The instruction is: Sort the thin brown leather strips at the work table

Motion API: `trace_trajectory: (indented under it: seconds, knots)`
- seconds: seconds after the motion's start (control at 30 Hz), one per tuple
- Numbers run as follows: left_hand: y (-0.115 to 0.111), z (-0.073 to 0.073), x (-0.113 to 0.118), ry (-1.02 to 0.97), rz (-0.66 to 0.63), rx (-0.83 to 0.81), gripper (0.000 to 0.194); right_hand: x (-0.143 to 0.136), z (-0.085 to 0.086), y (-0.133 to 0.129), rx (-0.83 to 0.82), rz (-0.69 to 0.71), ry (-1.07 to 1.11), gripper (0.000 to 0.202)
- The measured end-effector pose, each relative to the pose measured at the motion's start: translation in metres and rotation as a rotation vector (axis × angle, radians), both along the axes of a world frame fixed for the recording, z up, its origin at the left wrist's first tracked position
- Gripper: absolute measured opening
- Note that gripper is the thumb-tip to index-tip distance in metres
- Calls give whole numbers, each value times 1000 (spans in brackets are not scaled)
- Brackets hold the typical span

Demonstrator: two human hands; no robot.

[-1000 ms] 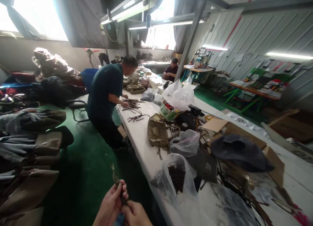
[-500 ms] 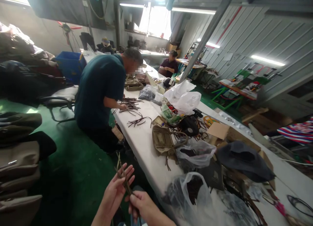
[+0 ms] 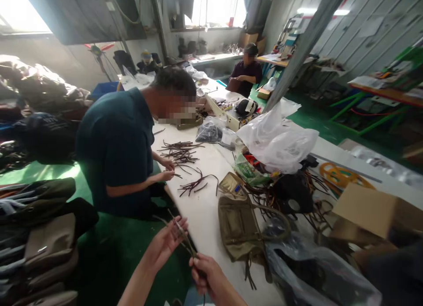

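My left hand [image 3: 167, 241] and my right hand [image 3: 207, 274] are low in the view, beside the near edge of a long white table [image 3: 201, 218]. Between them runs a thin dark cord [image 3: 183, 236]. The right hand pinches its lower end in a closed fist. The left hand's fingers are spread along its upper end, with the tips touching it. An olive canvas bag [image 3: 238, 227] lies on the table just right of my hands.
A person in a teal shirt [image 3: 116, 147] bends over the table, handling dark cords [image 3: 185, 165]. Another person [image 3: 246, 72] sits at the far end. Plastic bags [image 3: 277, 138], a cardboard box [image 3: 370, 211] and stacked bags [image 3: 39, 235] crowd the surroundings over a green floor.
The view has dropped and moved closer to the table and the teal-shirted person. My hands have drawn apart, stretching the cord between them, and the left fingers have spread.
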State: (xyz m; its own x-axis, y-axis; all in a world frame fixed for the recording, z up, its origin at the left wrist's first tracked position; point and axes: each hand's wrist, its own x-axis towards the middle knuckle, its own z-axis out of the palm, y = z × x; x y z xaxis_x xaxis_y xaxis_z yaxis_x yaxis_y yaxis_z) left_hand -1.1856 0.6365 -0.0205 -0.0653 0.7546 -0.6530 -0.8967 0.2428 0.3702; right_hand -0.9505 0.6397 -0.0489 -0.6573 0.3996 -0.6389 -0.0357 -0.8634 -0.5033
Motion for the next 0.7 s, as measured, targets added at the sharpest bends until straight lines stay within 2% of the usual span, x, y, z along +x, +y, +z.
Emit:
trace_trajectory:
  seconds: [0.1, 0.17, 0.23, 0.3, 0.37, 0.47, 0.6, 0.7]
  knots:
    - [34, -6, 12, -75, -103, 41, 46, 5, -6, 45, -50, -131, 15, 50]
    - [49, -16, 26, -79, -101, 38, 44, 7, -10, 69, -73, -177, 7, 51]
    - [61, -27, 42, -61, -81, 11, 38, 8, -15, 84, -106, -167, -9, 50]
    - [71, -36, 58, -62, -99, -17, 39, 8, -23, 89, -119, -142, -4, 48]
    - [80, -43, 71, -40, -167, -36, 51, 9, -32, 90, -95, -127, 20, 52]
    - [93, -49, 82, 28, -246, -54, 60, 12, -45, 91, -80, -137, 70, 60]
    - [107, -55, 79, 4, -200, -72, 62, 20, -51, 99, -262, -262, 124, 66]
    - [114, -61, 71, -101, -171, -73, 51, 26, -54, 104, -359, -339, 65, 71]
